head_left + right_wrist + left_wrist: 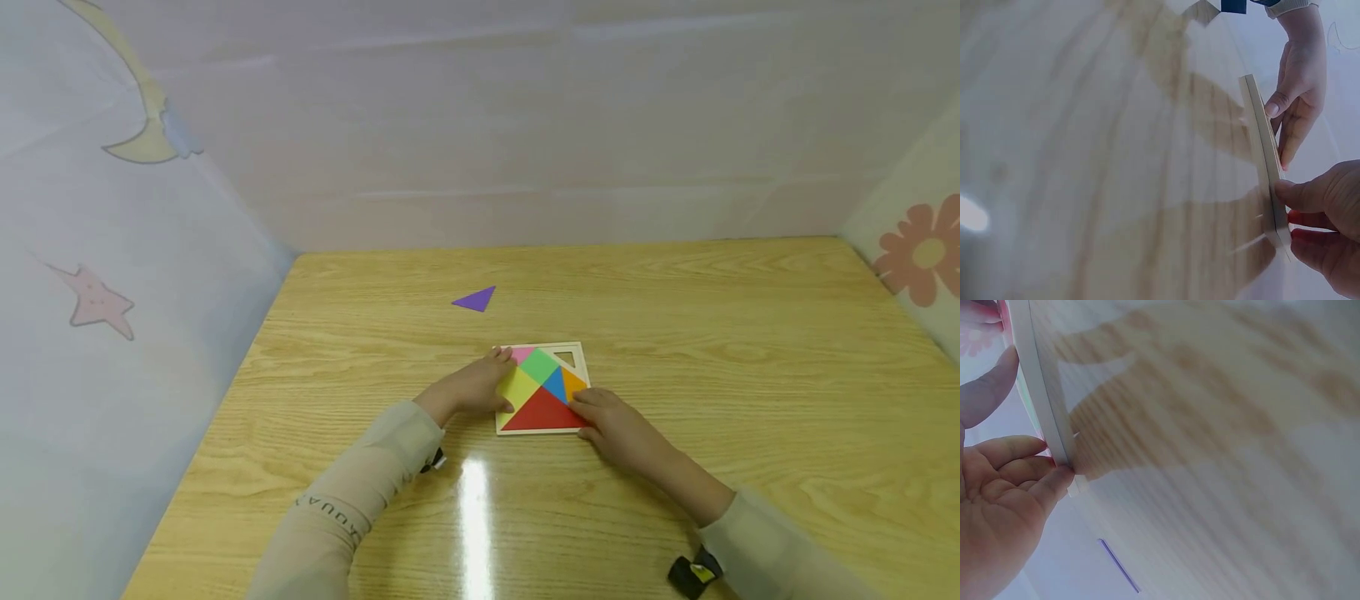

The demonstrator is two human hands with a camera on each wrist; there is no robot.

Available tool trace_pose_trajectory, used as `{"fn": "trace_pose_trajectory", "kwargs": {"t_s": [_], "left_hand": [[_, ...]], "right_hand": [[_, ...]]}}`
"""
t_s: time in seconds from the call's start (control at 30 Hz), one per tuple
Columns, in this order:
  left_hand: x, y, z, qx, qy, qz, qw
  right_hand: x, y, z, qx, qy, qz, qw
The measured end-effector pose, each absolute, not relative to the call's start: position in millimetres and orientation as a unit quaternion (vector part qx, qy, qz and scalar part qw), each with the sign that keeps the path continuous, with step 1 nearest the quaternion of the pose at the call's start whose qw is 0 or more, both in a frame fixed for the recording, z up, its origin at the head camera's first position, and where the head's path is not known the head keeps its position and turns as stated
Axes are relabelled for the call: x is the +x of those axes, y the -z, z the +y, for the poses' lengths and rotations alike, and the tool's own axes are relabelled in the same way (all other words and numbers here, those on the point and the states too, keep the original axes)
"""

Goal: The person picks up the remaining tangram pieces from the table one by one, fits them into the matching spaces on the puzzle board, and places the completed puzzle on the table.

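Observation:
A square tangram tray [539,433] with a pale wooden frame lies on the table, holding pink, green, yellow, blue, orange and red pieces. A bare triangular gap shows at its far right corner. My left hand [472,386] rests on the left side of the tray, fingers over the pink piece [522,355] and thumb by the yellow piece [517,390]. My right hand [622,429] touches the near right corner, fingertips on the orange piece [572,383] and red piece [543,412], thumb at the front edge. A purple triangle [477,299] lies apart, beyond the tray.
The wooden table [712,333] meets a pale wall covering [555,150] at the back. Printed cloth with a star [101,302] hangs on the left, and a flower print [926,250] is at the right. A bright reflection crosses the near tabletop.

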State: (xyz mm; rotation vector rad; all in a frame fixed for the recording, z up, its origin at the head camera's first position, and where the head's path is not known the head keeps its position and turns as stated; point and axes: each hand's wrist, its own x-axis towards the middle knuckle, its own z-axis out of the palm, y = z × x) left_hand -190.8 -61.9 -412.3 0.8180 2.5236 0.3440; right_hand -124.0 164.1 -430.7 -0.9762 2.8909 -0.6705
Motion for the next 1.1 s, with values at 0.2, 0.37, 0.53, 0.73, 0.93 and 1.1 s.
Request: {"fn": "trace_pose_trajectory", "kwargs": {"t_s": [0.2,0.37,0.53,0.73,0.93,1.1], "left_hand": [[-190.4,412.0,-62.8,0.299,-0.127,0.919,0.225],[-190.0,410.7,-63.6,0.299,-0.128,0.919,0.222],[-189.8,407.8,-64.1,0.302,-0.139,0.916,0.225],[-190.1,406.2,-65.3,0.301,-0.141,0.915,0.226],[-190.4,407.6,-66.1,0.306,-0.130,0.917,0.223],[-191.0,408.0,-68.7,0.303,-0.131,0.918,0.222]], "right_hand": [[-122.7,434.2,164.6,-0.318,0.214,0.924,-0.004],[-121.8,433.9,163.8,-0.317,0.213,0.924,-0.016],[-120.6,432.2,164.1,-0.325,0.203,0.923,-0.029],[-121.8,431.6,163.7,-0.336,0.199,0.920,-0.040],[-122.2,431.8,163.5,-0.334,0.203,0.920,-0.040],[-122.6,430.6,163.6,-0.332,0.203,0.920,-0.037]]}}
